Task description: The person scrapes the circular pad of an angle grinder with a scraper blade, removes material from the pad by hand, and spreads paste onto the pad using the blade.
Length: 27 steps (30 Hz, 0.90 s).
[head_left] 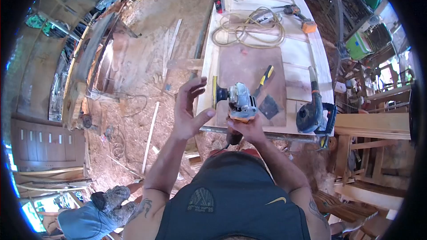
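In the head view, my right hand (250,129) is wrapped round the body of an angle grinder (242,102), held upright near the table's front edge. A yellow-edged disc (215,92) on a black backing pad faces left from the grinder's head. My left hand (190,111) is beside that disc, fingers spread and slightly curled, with nothing in it. Beyond the grinder, a yellow-and-black hand tool (265,79) and a dark flat piece (269,107) lie on a brown board (227,62). To the right rests a dark blower-like power tool (310,114).
On the worktable's far part lie a coiled cord (249,40), a cordless drill (300,17) with an orange battery and a blue-topped torch canister (218,1). Wooden beams (373,126) stand at right. A person (93,215) is at lower left. Wood strips (150,135) lie on the dusty floor.
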Available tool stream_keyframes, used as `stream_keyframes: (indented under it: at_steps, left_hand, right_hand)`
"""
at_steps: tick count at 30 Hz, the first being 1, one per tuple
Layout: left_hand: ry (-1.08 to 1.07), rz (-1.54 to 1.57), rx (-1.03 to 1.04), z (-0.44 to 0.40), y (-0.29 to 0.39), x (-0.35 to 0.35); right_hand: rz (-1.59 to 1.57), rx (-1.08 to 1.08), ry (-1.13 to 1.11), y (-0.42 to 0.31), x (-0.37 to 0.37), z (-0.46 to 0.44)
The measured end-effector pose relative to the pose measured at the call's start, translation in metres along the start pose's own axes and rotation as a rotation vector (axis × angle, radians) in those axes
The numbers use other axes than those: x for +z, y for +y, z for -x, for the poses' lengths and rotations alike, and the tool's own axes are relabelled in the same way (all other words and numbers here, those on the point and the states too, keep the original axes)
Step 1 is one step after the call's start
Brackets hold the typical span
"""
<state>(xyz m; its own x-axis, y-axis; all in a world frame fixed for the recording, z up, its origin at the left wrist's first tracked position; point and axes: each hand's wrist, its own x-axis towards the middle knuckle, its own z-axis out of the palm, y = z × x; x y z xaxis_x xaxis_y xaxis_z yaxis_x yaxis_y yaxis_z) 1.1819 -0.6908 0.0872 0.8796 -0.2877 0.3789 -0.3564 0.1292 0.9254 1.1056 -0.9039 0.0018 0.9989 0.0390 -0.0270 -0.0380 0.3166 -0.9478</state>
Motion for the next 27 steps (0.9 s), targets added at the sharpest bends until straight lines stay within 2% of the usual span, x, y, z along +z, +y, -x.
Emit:
stream_keyframes:
  at_steps: [6,9,21,27]
  left_hand:
    - [-0.01,0.028,-0.09,0.018,0.005,0.004]
    - [-0.007,0.003,-0.109,0.015,0.012,0.011]
    - [-0.011,-0.008,-0.161,0.015,0.003,0.011]
    - [-0.018,-0.025,-0.19,0.014,0.004,0.012]
  right_hand:
    - [0.054,-0.043,0.103,-0.001,-0.006,0.008]
    - [0.053,0.051,0.113,-0.004,-0.009,0.013]
    - [-0.023,0.149,0.083,0.009,-0.027,0.016]
    - [0.086,0.122,0.091,0.004,-0.028,0.016]
